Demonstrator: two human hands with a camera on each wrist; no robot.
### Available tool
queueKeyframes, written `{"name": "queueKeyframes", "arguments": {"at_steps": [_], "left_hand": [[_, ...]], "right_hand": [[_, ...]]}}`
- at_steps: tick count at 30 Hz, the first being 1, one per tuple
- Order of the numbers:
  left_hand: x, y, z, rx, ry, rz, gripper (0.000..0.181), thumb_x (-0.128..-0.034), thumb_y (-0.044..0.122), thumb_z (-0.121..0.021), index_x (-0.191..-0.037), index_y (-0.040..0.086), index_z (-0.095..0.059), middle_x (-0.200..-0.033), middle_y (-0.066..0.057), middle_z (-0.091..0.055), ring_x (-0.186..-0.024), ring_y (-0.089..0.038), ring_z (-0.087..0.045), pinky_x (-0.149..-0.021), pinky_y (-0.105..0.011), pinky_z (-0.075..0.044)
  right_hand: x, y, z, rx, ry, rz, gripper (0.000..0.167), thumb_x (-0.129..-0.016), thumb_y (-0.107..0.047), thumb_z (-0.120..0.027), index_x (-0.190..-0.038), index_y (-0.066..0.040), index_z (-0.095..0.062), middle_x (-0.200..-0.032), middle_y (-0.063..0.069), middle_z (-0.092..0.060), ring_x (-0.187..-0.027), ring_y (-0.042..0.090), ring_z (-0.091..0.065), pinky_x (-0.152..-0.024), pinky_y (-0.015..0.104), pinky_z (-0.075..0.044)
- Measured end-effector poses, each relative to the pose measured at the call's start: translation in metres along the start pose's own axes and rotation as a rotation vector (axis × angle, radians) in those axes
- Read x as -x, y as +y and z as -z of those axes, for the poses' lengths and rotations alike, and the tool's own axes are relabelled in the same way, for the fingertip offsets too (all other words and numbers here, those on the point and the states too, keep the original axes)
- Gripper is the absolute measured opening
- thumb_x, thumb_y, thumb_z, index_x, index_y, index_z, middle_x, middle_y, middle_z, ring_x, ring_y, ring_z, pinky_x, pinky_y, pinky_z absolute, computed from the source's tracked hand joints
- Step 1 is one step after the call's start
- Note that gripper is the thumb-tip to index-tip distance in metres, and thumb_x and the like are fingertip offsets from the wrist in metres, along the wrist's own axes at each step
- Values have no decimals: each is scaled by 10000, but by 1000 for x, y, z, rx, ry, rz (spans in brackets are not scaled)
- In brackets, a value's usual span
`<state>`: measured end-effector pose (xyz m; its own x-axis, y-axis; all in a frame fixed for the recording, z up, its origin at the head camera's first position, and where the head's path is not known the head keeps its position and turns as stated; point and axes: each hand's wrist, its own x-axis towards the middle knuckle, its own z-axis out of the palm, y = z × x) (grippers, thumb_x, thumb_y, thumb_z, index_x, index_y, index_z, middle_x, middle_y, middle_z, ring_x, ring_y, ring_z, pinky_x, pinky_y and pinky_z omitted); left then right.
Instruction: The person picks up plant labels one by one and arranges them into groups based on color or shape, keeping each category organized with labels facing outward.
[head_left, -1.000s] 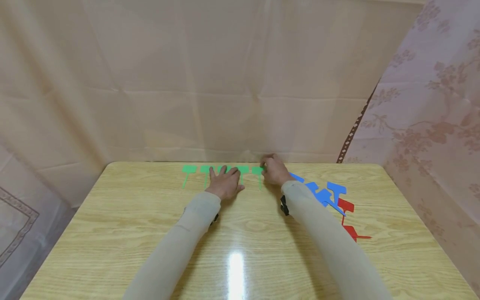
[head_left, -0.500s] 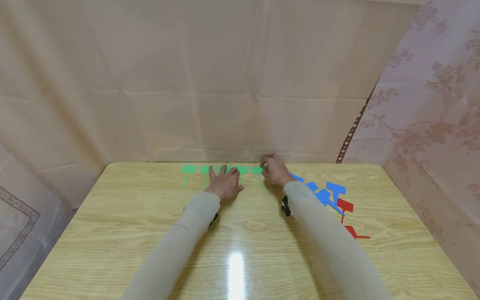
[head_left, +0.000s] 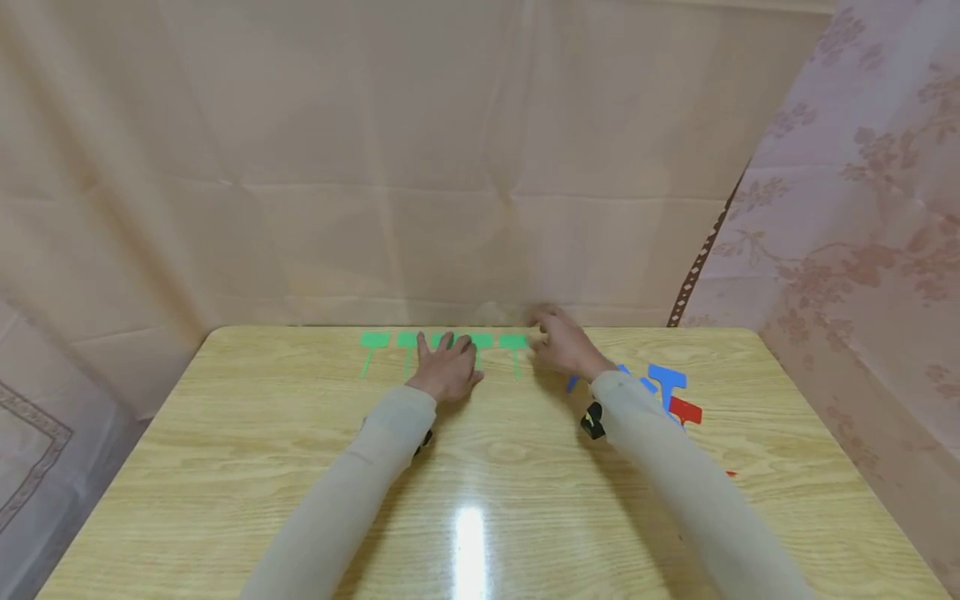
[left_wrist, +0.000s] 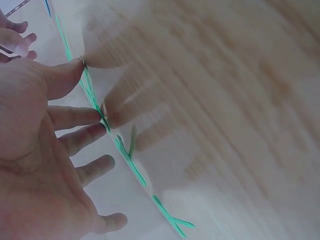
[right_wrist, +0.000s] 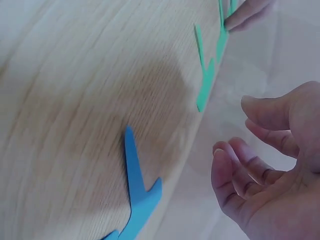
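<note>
Several flat green T-shaped pieces, among them the leftmost (head_left: pixel 375 339) and the rightmost (head_left: pixel 514 341), lie in a row along the table's far edge. My left hand (head_left: pixel 446 372) rests with spread fingers over the middle ones, its fingertips touching them. To the right of the row, my right hand (head_left: pixel 566 343) hovers, fingers loosely bent and blurred; in the right wrist view this hand (right_wrist: pixel 280 160) holds nothing. Beneath it the same view shows a blue T-shaped piece (right_wrist: pixel 142 202) near the table edge, apart from the nearest green piece (right_wrist: pixel 205 85).
Right of my right wrist lie more blue pieces (head_left: pixel 667 377) and a red piece (head_left: pixel 686 410), partly hidden by my sleeve. A beige curtain (head_left: pixel 450 167) hangs behind the wooden table (head_left: pixel 300 433), with a flowered cloth (head_left: pixel 862 250) at the right.
My right hand has left the rightmost green piece and moved to the right, its fingers loosening. My right forearm now covers more of the blue and red pieces. My left hand stays in place.
</note>
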<state>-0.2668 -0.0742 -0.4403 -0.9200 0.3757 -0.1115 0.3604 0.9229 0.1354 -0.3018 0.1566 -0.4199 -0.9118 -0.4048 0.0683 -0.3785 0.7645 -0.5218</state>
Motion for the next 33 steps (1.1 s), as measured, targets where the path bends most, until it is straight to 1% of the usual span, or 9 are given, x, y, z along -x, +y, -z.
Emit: {"name": "queueKeyframes", "arguments": {"at_steps": [4,9,11,14,16,18,23,27,33], "left_hand": [[0,1,-1,8,6,-10,344,-1069,379,-515,-1259,107,-610,-1585,-62,-382,-1498,-366,-250,-1124,-766,-38],[-1,3,-2,9,14,-12,437,-1075,388,-497,-1393,92,-553,-1608,-78,-346,-1504,-364,-240,-1127,-762,-39],[-3,5,-1,9,30,-11,493,-1076,402,-488,-1454,85,-508,-1616,-86,-334,-1506,-361,-237,-1130,-758,-51],[-8,11,1,25,57,-17,563,-1069,426,-496,-1504,70,-461,-1611,-97,-347,-1504,-363,-245,-1129,-758,-77],[-11,16,1,27,68,-18,591,-1061,453,-501,-1509,71,-456,-1600,-89,-367,-1499,-361,-260,-1128,-757,-102],[-14,22,0,31,62,-15,614,-1054,480,-497,-1513,75,-453,-1599,-79,-374,-1500,-358,-260,-1128,-755,-112],[-21,30,-6,24,32,5,654,-1048,528,-468,-1541,102,-425,-1622,-57,-344,-1515,-345,-228,-1131,-754,-88],[-24,35,-8,-15,31,1,636,-1049,539,-454,-1527,120,-454,-1607,-43,-370,-1508,-332,-248,-1131,-752,-107],[-29,41,-10,-77,38,13,608,-1040,554,-459,-1486,143,-513,-1576,-9,-414,-1505,-307,-257,-1142,-734,-124]], "right_hand": [[10,4,4,18,25,37,415,-976,-62,-660,-1357,55,-547,-1356,261,-495,-1183,412,-558,-941,535,-506],[21,6,9,40,56,63,407,-967,-64,-672,-1337,60,-555,-1285,272,-515,-1116,429,-594,-900,539,-518],[26,6,12,42,66,70,406,-964,-58,-680,-1333,57,-558,-1272,275,-522,-1088,429,-604,-875,532,-531],[33,5,16,47,76,71,397,-959,-47,-687,-1324,50,-567,-1252,280,-533,-1062,429,-607,-852,523,-539],[39,5,18,46,74,68,397,-958,-53,-692,-1325,45,-575,-1232,276,-538,-1068,431,-604,-853,520,-536],[44,6,19,55,74,77,382,-960,-56,-689,-1313,45,-584,-1202,274,-549,-1045,421,-607,-843,518,-532],[61,12,21,81,61,86,350,-980,-87,-675,-1295,42,-594,-1152,259,-566,-980,377,-614,-809,508,-537],[76,23,29,80,58,34,353,-993,-132,-667,-1298,32,-604,-1160,262,-576,-995,400,-622,-808,531,-537],[90,46,41,110,45,-120,387,-976,-179,-694,-1289,35,-618,-1165,271,-605,-1001,421,-617,-820,565,-512]]}}
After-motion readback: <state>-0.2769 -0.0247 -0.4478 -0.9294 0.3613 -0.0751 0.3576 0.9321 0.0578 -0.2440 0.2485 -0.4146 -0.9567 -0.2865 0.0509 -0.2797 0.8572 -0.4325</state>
